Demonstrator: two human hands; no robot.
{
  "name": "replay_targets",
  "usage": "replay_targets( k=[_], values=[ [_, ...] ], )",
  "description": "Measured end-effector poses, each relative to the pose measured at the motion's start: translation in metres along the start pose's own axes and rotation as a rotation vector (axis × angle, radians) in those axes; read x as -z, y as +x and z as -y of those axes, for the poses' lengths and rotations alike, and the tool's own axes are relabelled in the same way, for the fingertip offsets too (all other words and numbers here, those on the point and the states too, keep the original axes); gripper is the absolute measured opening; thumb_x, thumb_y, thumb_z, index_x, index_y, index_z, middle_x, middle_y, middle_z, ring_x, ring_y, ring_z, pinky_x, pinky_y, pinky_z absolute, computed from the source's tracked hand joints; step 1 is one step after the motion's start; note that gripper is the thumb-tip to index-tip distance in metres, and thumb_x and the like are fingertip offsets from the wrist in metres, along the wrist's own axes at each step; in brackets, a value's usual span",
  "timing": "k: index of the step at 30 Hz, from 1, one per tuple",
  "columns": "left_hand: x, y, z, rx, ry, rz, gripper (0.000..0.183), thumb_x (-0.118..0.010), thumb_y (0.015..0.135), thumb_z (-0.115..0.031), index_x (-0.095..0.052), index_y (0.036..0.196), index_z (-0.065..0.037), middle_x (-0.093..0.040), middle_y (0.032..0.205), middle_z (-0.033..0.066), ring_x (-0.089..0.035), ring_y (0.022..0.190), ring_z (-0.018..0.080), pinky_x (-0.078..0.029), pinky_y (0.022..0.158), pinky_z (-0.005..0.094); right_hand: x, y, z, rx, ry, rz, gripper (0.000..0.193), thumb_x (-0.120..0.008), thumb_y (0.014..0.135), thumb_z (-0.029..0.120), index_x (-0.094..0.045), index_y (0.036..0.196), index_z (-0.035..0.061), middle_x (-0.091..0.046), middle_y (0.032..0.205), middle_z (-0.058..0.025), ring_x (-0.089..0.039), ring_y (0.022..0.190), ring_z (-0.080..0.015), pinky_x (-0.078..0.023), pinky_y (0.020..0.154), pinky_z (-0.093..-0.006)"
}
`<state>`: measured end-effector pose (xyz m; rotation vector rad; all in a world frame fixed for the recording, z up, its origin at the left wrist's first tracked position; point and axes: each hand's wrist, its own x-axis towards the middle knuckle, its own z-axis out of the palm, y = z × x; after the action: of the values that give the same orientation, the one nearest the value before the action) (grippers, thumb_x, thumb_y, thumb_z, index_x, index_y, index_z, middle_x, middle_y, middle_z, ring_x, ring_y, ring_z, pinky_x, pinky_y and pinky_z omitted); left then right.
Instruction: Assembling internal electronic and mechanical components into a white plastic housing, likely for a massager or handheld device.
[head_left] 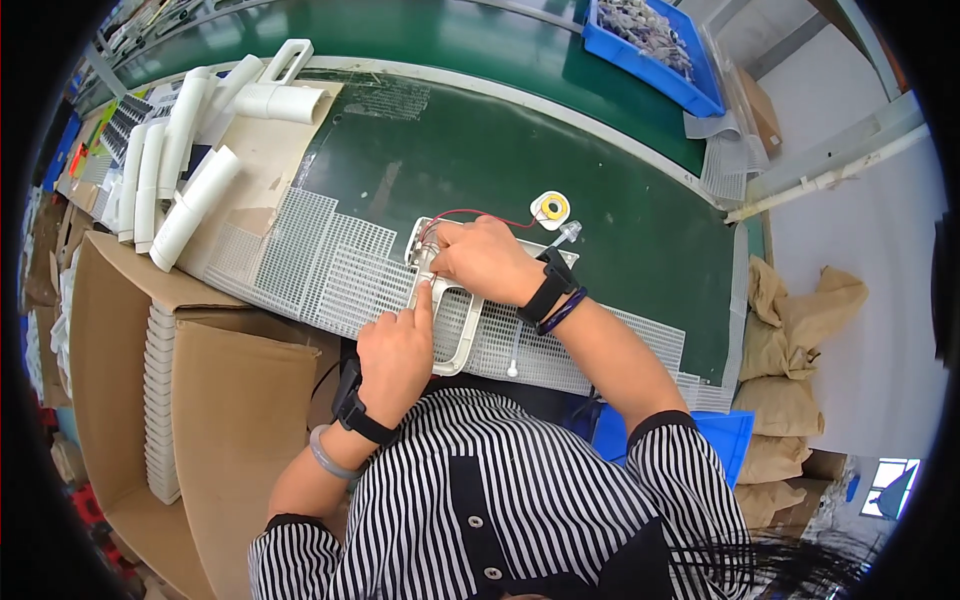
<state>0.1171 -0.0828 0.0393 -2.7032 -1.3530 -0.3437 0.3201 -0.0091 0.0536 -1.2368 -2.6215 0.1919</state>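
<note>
Head view: left hand (392, 358) fingers curled, forefinger pressing white plastic frame (452, 318); right hand (487, 260) fingers pinch its top

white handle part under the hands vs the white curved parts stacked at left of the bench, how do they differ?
The handle part is a looped frame lying flat on the white grid mats, held by the left hand and right hand, with a red wire at its top. The curved parts are solid, untouched and wireless, lying on cardboard. Both are white plastic.
</note>
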Motion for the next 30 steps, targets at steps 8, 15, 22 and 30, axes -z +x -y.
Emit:
replay_targets(
  k=[8,15,22,30],
  values=[
    [-0.001,0.013,0.013,-0.21,0.082,0.134,0.058,-0.063,0.084,-0.014,-0.054,0.139,0.003,-0.06,0.067,0.003,-0.063,0.058,0.0185,-0.047,0.049,0.0353,0.013,-0.017,0.007,-0.008,-0.085,-0.09,0.026,-0.068,0.084,0.017,-0.073,0.108,0.013,-0.064,0.097,-0.004,-0.065,0.081,-0.024,-0.05,0.075,-0.0378],
    [0.06,0.052,0.047,-0.055,-0.462,0.325,0.048,-0.062,0.096,-0.019,-0.053,0.138,0.002,-0.066,0.074,0.0187,-0.064,0.065,0.0378,-0.051,0.061,0.0465,0.09,-0.133,0.009,-0.483,0.267,-0.479,0.029,-0.068,0.091,0.014,-0.069,0.119,0.0069,-0.067,0.093,-0.0099,-0.066,0.076,-0.0279,-0.053,0.07,-0.0362],
    [0.04,0.168,0.019,-0.337,-0.493,0.148,0.029,-0.063,0.092,-0.014,-0.068,0.118,-0.003,-0.069,0.098,0.018,-0.065,0.098,0.0365,-0.052,0.086,0.0461,0.052,-0.171,-0.001,-0.845,0.477,-0.388,0.033,-0.07,0.09,0.02,-0.068,0.121,0.0058,-0.068,0.089,-0.0089,-0.067,0.077,-0.0241,-0.053,0.07,-0.0349],
    [-0.025,0.242,-0.075,-0.14,-0.259,0.446,0.034,-0.069,0.091,-0.034,-0.068,0.101,-0.002,-0.072,0.103,0.0197,-0.069,0.098,0.0361,-0.056,0.084,0.047,0.038,-0.154,-0.004,-0.929,0.421,-0.402,0.05,-0.069,0.09,0.022,-0.055,0.136,0.008,-0.07,0.098,-0.0073,-0.068,0.09,-0.0295,-0.054,0.077,-0.0434]
  ],
)
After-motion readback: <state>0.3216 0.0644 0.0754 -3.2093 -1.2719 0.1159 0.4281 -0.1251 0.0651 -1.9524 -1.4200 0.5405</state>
